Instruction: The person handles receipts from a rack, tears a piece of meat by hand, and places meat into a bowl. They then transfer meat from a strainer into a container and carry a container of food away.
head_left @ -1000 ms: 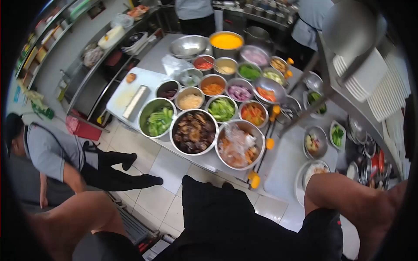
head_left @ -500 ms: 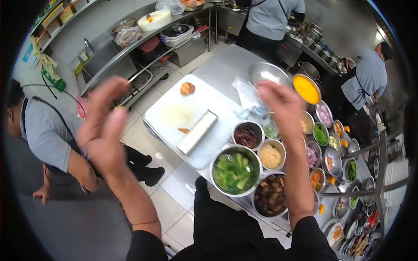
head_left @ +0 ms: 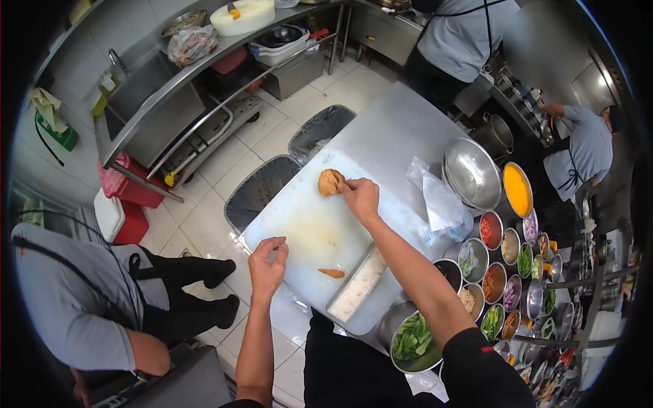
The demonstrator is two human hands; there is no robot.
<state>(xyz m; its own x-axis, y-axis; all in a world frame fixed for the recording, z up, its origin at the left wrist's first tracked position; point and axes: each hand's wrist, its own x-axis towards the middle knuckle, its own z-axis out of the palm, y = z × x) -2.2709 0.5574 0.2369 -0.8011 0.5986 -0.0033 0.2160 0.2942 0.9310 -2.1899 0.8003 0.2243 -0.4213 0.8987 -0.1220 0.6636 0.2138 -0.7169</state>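
Note:
A white cutting board [head_left: 299,224] lies on the steel table, with a rounded, golden-brown piece of food [head_left: 330,181] near its far edge. My right hand [head_left: 362,200] reaches across the board and pinches the right side of that piece between thumb and fingers. Above the board's near-left edge is my left hand [head_left: 266,266], its thumb and fingers apart with nothing between them. A small brown scrap [head_left: 331,273] lies to the right of my left hand. Beside it rests a long rectangular slab [head_left: 358,285] with a pale speckled face and metallic edges; my right forearm partly covers its far end.
At right stand a steel bowl of green vegetables [head_left: 413,338], a large steel bowl [head_left: 473,173], a clear plastic bag [head_left: 439,197] and several ingredient bowls. Lined bins [head_left: 262,194] sit beyond the board. One co-worker [head_left: 88,299] stands at left, others [head_left: 466,41] at the back.
Both hands have come down from in front of the camera towards the board. My right hand has taken hold of the brown piece. The view has shifted, and the co-worker at left appears more upright.

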